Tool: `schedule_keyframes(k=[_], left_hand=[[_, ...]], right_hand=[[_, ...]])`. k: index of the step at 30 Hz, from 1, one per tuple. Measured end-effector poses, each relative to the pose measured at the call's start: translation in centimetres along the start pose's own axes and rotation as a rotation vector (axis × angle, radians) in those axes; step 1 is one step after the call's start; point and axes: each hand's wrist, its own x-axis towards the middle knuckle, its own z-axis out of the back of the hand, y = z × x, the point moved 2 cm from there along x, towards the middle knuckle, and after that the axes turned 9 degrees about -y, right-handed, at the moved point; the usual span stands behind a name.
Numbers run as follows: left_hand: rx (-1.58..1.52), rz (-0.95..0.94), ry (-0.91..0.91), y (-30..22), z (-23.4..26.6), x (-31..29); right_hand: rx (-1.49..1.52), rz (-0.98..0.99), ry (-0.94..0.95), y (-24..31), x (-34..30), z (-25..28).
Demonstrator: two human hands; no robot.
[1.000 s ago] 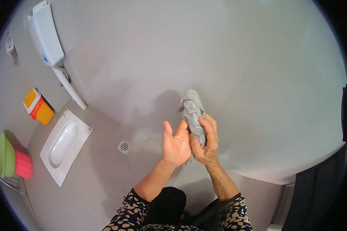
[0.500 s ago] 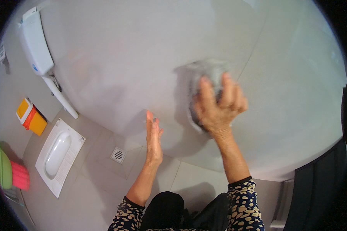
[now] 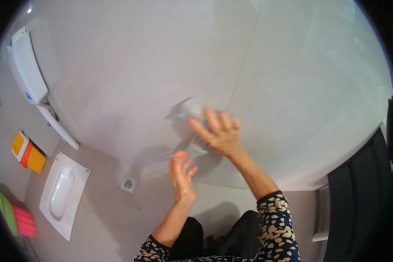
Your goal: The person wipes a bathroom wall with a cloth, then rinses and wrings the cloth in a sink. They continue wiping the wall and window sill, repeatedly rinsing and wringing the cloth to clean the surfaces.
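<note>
My right hand (image 3: pixel 220 135) presses a crumpled grey cloth (image 3: pixel 192 109) flat against the pale tiled wall (image 3: pixel 131 65). Its fingers are spread over the cloth, whose edges stick out to the left and below. Parts of the cloth lie hidden under the palm, and motion blurs it a little. Just below and to the left, my left hand (image 3: pixel 181 179) is raised with nothing in it, fingers loosely apart. Its fingertips come near the cloth's lower edge; whether they touch cannot be made out.
At left a white cistern (image 3: pixel 28 65) and its pipe hang on the wall above a squat toilet (image 3: pixel 63 192). A yellow-and-white bin (image 3: pixel 30 153), a green basin (image 3: pixel 6 209) and a pink container (image 3: pixel 24 222) stand beyond. A floor drain (image 3: pixel 128 184) and dark panel (image 3: pixel 358 196) also show.
My right hand has moved the cloth down and to the left along the wall. My left hand has turned and its fingers have loosened apart. The view has shifted slightly.
</note>
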Motion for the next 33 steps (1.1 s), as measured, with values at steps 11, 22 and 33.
schedule_keyframes(k=[11, 22, 33], left_hand=[[-0.026, 0.263, 0.181, 5.6, 0.0, -5.4], [-0.052, 0.158, -0.139, 4.5, 4.0, -0.6], [-0.066, 0.21, -0.259, 4.1, 5.5, 1.1]], right_hand=[[-0.399, -0.309, -0.305, -12.4, 9.4, 4.0], [0.062, 0.093, -0.057, 10.1, 10.5, -7.9], [0.142, 0.013, -0.065, 11.4, 8.9, -8.7]])
